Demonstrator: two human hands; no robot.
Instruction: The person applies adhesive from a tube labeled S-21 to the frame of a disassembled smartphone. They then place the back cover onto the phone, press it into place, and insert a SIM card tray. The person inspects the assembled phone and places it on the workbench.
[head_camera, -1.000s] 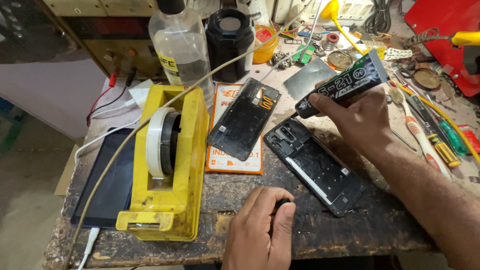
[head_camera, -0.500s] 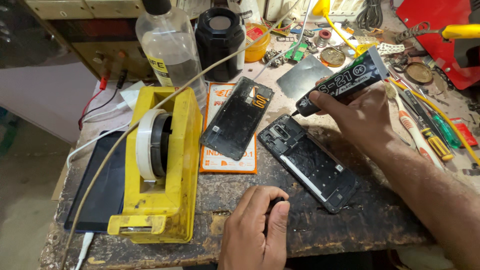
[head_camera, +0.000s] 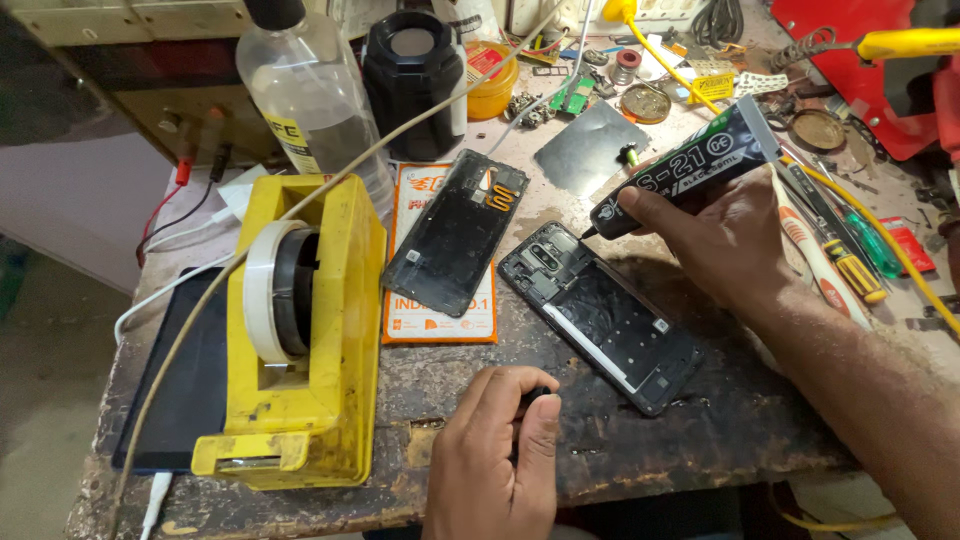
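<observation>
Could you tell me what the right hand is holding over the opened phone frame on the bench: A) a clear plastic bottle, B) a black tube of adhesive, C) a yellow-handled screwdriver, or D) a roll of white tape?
B: the right hand has its grip on a black tube of adhesive, with the nozzle pointing down toward the top corner of the opened phone frame.

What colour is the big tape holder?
Yellow; the tape dispenser shows clearly in the head view.
</observation>
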